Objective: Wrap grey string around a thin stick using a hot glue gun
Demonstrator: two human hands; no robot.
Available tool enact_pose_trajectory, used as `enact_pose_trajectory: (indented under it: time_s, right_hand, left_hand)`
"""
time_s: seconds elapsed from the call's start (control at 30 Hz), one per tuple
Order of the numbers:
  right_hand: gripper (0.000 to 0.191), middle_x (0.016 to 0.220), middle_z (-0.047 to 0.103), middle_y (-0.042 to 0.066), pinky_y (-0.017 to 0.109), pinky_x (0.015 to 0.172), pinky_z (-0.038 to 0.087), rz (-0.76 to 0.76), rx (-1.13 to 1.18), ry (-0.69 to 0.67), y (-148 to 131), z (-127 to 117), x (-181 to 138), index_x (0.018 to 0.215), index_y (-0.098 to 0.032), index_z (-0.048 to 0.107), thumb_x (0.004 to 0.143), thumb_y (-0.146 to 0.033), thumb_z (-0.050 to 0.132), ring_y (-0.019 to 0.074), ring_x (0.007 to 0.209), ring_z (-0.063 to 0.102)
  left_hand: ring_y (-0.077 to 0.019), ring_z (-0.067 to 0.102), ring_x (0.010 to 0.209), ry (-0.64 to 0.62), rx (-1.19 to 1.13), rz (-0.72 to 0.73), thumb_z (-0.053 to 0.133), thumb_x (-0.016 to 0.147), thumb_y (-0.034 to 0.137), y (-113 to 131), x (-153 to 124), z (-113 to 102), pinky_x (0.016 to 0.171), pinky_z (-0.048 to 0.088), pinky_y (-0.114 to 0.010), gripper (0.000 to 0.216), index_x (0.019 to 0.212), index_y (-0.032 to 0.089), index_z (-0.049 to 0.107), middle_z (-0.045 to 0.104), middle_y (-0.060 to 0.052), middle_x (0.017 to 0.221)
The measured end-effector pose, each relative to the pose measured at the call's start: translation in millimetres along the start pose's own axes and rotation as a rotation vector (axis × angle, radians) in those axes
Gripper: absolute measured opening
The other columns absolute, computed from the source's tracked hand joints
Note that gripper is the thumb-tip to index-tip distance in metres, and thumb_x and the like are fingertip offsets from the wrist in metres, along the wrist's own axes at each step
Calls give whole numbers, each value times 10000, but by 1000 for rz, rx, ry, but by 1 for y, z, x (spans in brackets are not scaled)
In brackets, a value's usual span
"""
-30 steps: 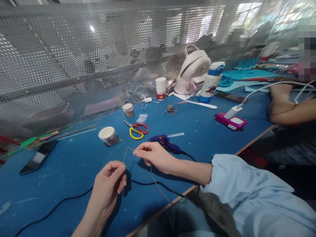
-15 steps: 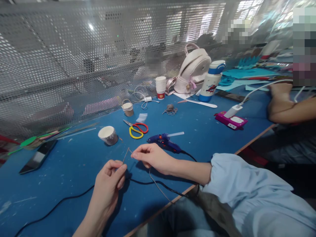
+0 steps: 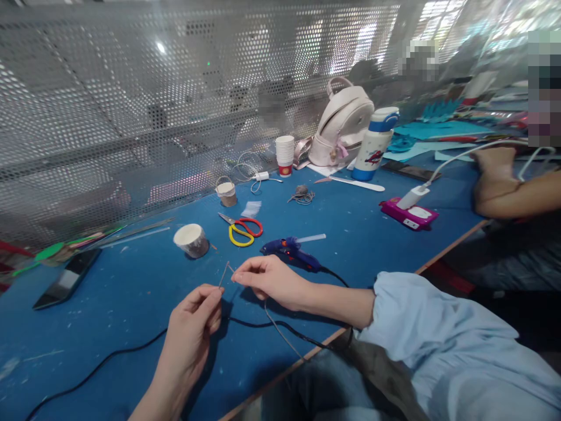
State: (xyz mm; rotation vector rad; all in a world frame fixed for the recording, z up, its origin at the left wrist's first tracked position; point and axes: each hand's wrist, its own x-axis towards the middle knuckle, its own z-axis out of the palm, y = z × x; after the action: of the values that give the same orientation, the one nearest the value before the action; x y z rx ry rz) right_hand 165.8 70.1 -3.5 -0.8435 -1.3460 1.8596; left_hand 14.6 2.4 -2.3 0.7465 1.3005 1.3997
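Observation:
A thin grey wire [image 3: 225,273] is bent into a peak between my two hands, above the blue table [image 3: 131,292]. My left hand [image 3: 193,327] pinches one end of it with thumb and forefinger. My right hand [image 3: 267,279] pinches the other side, and the rest of the wire trails down past the table edge. Just behind my right hand lies a blue glue gun [image 3: 291,252] with a white glue stick in its back; its black cable [image 3: 109,362] runs across the table under my hands.
Red-and-yellow scissors [image 3: 243,228], a tipped paper cup [image 3: 191,240], a small basket cup [image 3: 227,193], stacked cups [image 3: 285,155], a bottle [image 3: 374,144], a pink backpack [image 3: 342,126] and a phone [image 3: 65,280] lie around. A perforated metal screen [image 3: 131,117] backs the table. Another person's arm [image 3: 512,193] rests at right.
My hands have drawn slightly closer together, narrowing the bent peak of the wire. Everything else on the table stays where it was.

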Motion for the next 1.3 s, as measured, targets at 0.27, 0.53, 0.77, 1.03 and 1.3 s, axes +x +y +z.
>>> enact_pose_trajectory:
  time_s: [0.27, 0.53, 0.77, 1.03, 1.3]
  right_hand:
    - [221, 457, 465, -86, 201, 366, 224, 13, -12, -22, -1, 1, -2, 736, -133, 641, 692, -340, 706, 29, 353, 335]
    - [251, 461, 468, -89, 197, 364, 238, 18, -32, -49, 0, 1, -2, 736, -135, 633, 688, -366, 719, 27, 356, 346]
    - [188, 477, 469, -83, 189, 358, 251, 13, -66, -55, 1, 1, -2, 744, -131, 636, 734, -315, 674, 30, 360, 351]
    - [185, 490, 488, -77, 191, 358, 248, 1, -69, -57, 1, 0, -2, 748, -133, 639, 731, -313, 676, 30, 362, 348]
    - [235, 390, 398, -106, 191, 336, 194, -45, 40, 16, 5, -3, 2, 747, -143, 627, 699, -363, 696, 36, 330, 291]
  left_hand:
    - [-23, 315, 415, 5, -1, 28, 824, 551, 294, -2, 1, 2, 371, 209, -155, 242, 610, 147, 642, 423, 58, 516]
    - [-25, 380, 412, 14, 2, 52, 817, 565, 258, -4, -1, 2, 346, 234, -149, 239, 619, 150, 611, 491, 44, 600]
    - [-7, 360, 375, 43, -20, 47, 835, 518, 244, -3, 0, 5, 348, 232, -156, 310, 608, 151, 554, 506, 66, 635]
    - [-30, 315, 442, 62, -46, -41, 805, 591, 293, -3, 1, 1, 398, 233, -153, 268, 775, 146, 676, 421, 71, 507]
    - [-28, 329, 464, 55, -54, 22, 807, 594, 299, -3, 0, 0, 398, 221, -160, 230, 709, 134, 696, 474, 40, 573]
